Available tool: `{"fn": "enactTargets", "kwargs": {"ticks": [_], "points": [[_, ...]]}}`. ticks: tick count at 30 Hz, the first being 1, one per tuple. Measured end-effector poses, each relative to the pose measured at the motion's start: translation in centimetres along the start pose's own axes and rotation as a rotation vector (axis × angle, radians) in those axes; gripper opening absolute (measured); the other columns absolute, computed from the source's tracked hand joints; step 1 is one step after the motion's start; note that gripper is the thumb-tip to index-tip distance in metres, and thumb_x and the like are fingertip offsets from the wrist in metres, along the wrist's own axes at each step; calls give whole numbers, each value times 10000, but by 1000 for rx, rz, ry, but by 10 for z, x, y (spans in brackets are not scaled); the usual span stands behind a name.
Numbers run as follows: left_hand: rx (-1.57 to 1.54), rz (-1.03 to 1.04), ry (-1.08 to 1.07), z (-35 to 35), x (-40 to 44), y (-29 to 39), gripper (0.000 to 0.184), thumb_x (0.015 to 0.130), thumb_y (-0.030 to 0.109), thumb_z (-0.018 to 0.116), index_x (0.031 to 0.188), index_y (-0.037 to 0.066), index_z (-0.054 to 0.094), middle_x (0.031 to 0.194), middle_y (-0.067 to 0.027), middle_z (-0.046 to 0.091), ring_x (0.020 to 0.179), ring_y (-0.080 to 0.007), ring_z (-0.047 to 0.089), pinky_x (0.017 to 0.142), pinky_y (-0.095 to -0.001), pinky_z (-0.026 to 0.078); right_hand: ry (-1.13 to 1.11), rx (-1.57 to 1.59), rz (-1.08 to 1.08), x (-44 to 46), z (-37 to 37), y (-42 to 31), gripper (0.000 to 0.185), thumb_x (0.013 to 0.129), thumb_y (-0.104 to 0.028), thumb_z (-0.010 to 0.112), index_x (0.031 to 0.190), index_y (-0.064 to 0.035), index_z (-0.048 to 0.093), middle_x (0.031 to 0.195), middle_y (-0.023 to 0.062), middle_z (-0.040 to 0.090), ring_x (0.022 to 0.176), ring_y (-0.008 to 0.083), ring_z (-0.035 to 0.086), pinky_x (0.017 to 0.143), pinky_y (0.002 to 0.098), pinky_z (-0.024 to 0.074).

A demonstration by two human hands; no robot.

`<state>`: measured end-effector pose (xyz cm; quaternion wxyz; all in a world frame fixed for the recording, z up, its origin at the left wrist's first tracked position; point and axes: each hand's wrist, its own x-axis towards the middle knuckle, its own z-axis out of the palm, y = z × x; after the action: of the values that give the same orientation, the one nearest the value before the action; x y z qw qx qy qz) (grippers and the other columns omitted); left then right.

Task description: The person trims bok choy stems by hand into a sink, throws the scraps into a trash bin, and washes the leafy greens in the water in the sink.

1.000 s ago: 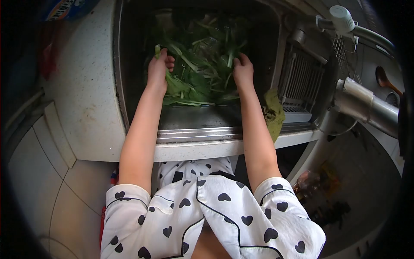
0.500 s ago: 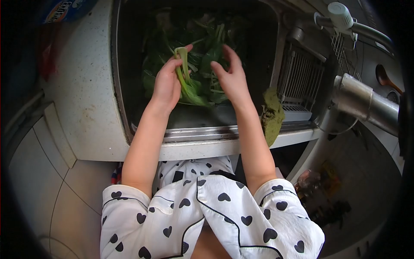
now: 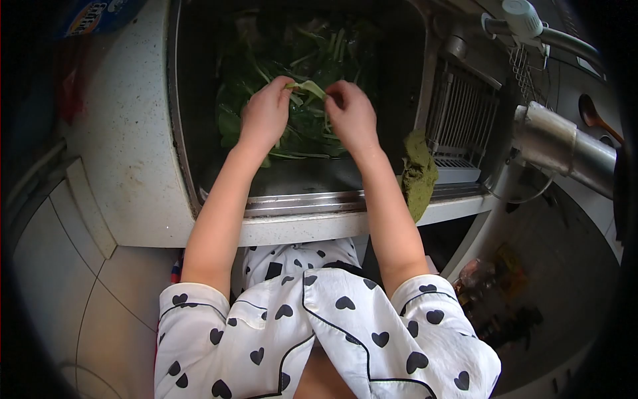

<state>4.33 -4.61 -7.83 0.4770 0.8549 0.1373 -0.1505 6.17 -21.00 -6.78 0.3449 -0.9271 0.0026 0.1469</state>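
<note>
Both hands are over the sink (image 3: 266,183), pinching a pale green vegetable stalk (image 3: 308,87) between them. My left hand (image 3: 264,114) is closed on the stalk's left end. At its right end, my right hand (image 3: 351,114) grips with thumb and fingertips. Beneath them, a mass of dark leafy greens (image 3: 232,100) with light stems fills much of the sink. It looks wet. My left palm and part of the stalk's ends are hidden by the fingers.
A green cloth (image 3: 419,174) hangs over the sink's front right edge. To the right are a dish rack (image 3: 462,120) and a metal pipe (image 3: 565,149). White countertop (image 3: 129,139) lies to the left, with a blue package (image 3: 93,18) at its far end.
My right hand has closed and now grips the stalk, having been open before. The stalk, earlier hanging from my left hand, is stretched across between both hands.
</note>
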Motion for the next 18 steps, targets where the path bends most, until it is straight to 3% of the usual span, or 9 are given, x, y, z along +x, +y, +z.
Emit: {"fn": "enactTargets", "kwargs": {"ticks": [5,7,8,9,10,11,12,17,18], "points": [[-215,-73,131,19,38,-47,206,892,172,467,1030,62,573,956,-154,629,938,-338,582,788,-372,450,187,-60,45,35,3,42,129,797,-80,544,914,-58,593,932,165,579,950,355,526,779,434,433],[-35,-57,310,15,44,-53,412,859,315,545,1213,119,467,1260,-194,452,1167,-362,422,931,-451,354,278,-43,108,52,10,69,251,807,-104,565,1056,-73,554,1064,202,533,1017,380,489,851,436,415],[127,-72,447,19,44,-50,507,842,361,568,1273,146,413,1328,-207,372,1220,-378,353,964,-485,313,244,-97,220,52,14,76,600,811,-331,621,1317,-122,376,1314,243,361,1207,424,345,971,504,330],[290,-85,583,21,46,-49,607,825,406,592,1334,172,358,1395,-221,293,1274,-395,285,996,-520,272,162,-64,293,52,21,83,718,785,-419,620,1358,-136,292,1364,238,278,1252,428,262,989,539,280],[228,-157,462,29,51,-66,847,775,554,593,1429,239,155,1453,-242,119,1334,-431,107,1023,-609,141,80,-31,368,50,31,80,840,758,-506,618,1400,-150,209,1414,233,195,1296,431,179,1008,573,230],[165,-361,317,43,49,-63,852,779,630,528,1442,273,129,1457,-249,116,1349,-425,97,1021,-627,152,-5,1,443,46,43,76,964,732,-594,617,1441,-164,126,1464,228,111,1341,434,97,1026,608,180],[282,-294,198,58,39,-61,844,781,653,500,1443,292,121,1463,-247,96,1354,-423,91,1015,-641,159,-103,-26,468,41,59,75,1129,651,-743,568,1456,-189,4,1490,219,-12,1372,399,-36,1021,655,76],[712,101,12,56,37,-91,772,809,632,468,1440,340,135,1457,-255,120,1361,-404,108,986,-663,210,-104,-459,192,36,73,79,770,856,-459,515,1448,-177,109,1455,252,143,1331,438,144,1026,613,160],[746,25,79,49,38,-85,761,823,513,543,1441,266,174,1408,-268,239,1241,-432,331,957,-610,290,-69,-450,251,42,68,84,775,850,-458,527,1442,-163,123,1452,256,148,1324,443,158,1026,601,176]]}}
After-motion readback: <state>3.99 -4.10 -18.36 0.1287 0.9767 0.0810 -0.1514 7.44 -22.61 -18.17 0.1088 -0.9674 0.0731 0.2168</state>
